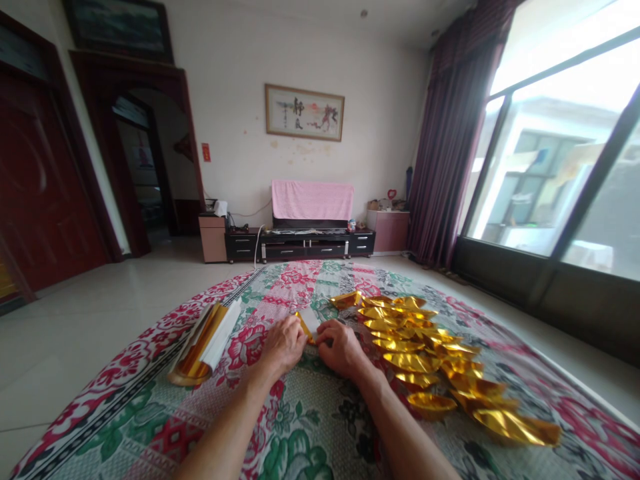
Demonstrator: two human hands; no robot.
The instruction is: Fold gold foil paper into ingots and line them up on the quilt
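Between my two hands lies a sheet of gold foil paper (309, 323), its pale back showing and a gold strip folded along its left side. My left hand (286, 341) pinches the left edge of the sheet with curled fingers. On the opposite edge, my right hand (340, 345) is closed with its fingertips pressed on the paper. To the right stand rows of folded gold paper ingots (411, 362), several of them nested close together. A loose roll of gold foil sheets (197, 353) rests at the left.
A flowered cloth (295, 427) covers the surface under my hands. Beyond it are a low black cabinet (305, 250) and a pink cloth (313, 199) draped over something. A large window (545, 173) with a purple curtain (443, 147) is on the right; a red door (45, 167) is on the left.
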